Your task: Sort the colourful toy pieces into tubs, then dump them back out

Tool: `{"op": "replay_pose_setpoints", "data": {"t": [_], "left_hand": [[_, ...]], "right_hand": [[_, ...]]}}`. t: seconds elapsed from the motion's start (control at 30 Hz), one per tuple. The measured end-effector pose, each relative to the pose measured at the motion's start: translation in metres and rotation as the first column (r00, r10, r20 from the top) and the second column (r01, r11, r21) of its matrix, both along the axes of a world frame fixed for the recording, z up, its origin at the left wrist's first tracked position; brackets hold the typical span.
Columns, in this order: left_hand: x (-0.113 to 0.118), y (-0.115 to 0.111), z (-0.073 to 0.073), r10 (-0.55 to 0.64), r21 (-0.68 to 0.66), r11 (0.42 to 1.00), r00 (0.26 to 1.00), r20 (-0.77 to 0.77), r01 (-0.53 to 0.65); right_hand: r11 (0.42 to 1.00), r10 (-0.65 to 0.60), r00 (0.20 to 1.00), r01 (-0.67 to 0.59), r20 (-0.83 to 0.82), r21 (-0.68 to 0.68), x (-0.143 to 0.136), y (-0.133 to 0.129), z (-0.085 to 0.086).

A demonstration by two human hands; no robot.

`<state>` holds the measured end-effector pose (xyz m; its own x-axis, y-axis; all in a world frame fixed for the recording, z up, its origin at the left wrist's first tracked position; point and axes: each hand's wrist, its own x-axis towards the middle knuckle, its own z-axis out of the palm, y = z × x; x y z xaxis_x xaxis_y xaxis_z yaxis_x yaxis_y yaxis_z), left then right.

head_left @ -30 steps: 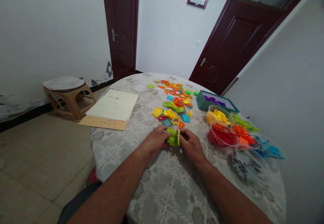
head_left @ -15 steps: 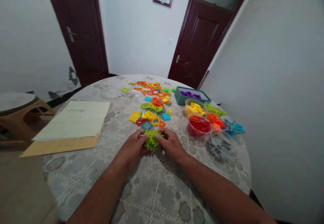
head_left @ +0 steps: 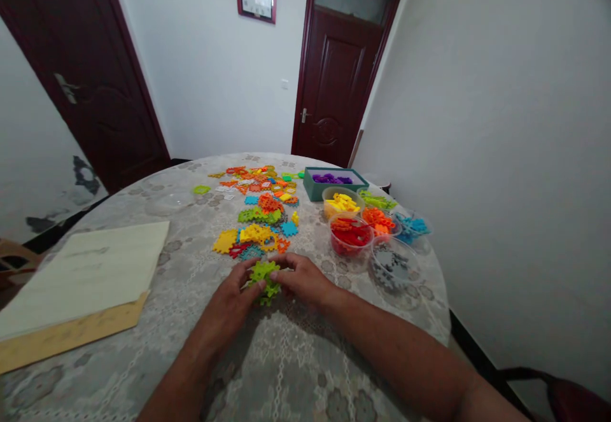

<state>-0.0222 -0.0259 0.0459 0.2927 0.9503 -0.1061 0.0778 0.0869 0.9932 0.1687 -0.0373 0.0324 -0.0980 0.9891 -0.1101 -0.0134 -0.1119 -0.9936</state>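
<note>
Head view shows our left hand (head_left: 233, 293) and right hand (head_left: 303, 277) both pinching the green toothed pieces (head_left: 263, 274) from either side, just below the centre of the frame; we cannot tell whether these touch the desk (head_left: 296, 371). We judge the step in hand to be adjusting how they sit together, so the next move likely calls for a steady left pinch and careful right-side alignment.
</note>
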Motion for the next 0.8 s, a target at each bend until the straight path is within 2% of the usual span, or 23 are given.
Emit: {"op": "replay_pose_setpoints", "data": {"t": [0.1, 0.2, 0.3, 0.4, 0.47, 0.5, 0.6, 0.7, 0.8], "left_hand": [[0.001, 0.0, -0.003, -0.043, 0.081, 0.996, 0.998, -0.044, 0.047], [0.002, 0.0, -0.009, -0.082, 0.158, 0.982, 0.991, -0.105, 0.098], [0.003, -0.002, -0.014, -0.142, 0.175, 0.972, 0.985, -0.101, 0.158], [0.003, -0.003, -0.017, -0.109, 0.169, 0.978, 0.991, -0.08, 0.121], [0.003, -0.002, -0.019, -0.022, 0.234, 0.971, 0.988, -0.152, 0.057], [0.002, -0.001, -0.02, 0.026, 0.289, 0.957, 0.977, -0.212, 0.037], [-0.002, 0.002, -0.025, 0.147, 0.47, 0.881, 0.917, -0.371, 0.049], [-0.004, 0.006, -0.032, 0.218, 0.597, 0.798, 0.882, -0.418, 0.085], [-0.004, 0.008, -0.038, 0.254, 0.633, 0.768, 0.859, -0.445, 0.101]], "right_hand": [[0.993, 0.079, 0.997, -0.079, -0.005, -0.084, 0.005, 0.0, 0.006], [0.987, 0.1, 0.995, -0.097, 0.016, -0.128, 0.005, -0.001, 0.012], [0.989, 0.12, 0.991, -0.113, 0.064, -0.096, 0.009, -0.006, 0.026], [0.991, 0.135, 0.975, -0.132, 0.178, -0.028, 0.034, -0.008, 0.051], [0.995, 0.059, 0.95, -0.082, 0.306, 0.065, 0.065, -0.004, 0.074], [0.991, -0.022, 0.927, -0.03, 0.374, 0.13, 0.085, 0.0, 0.085], [0.93, -0.333, 0.764, 0.17, 0.552, 0.327, 0.156, 0.026, 0.116], [0.889, -0.455, 0.544, 0.316, 0.705, 0.33, 0.23, 0.059, 0.134], [0.854, -0.479, 0.423, 0.426, 0.769, 0.298, 0.291, 0.086, 0.138]]}}
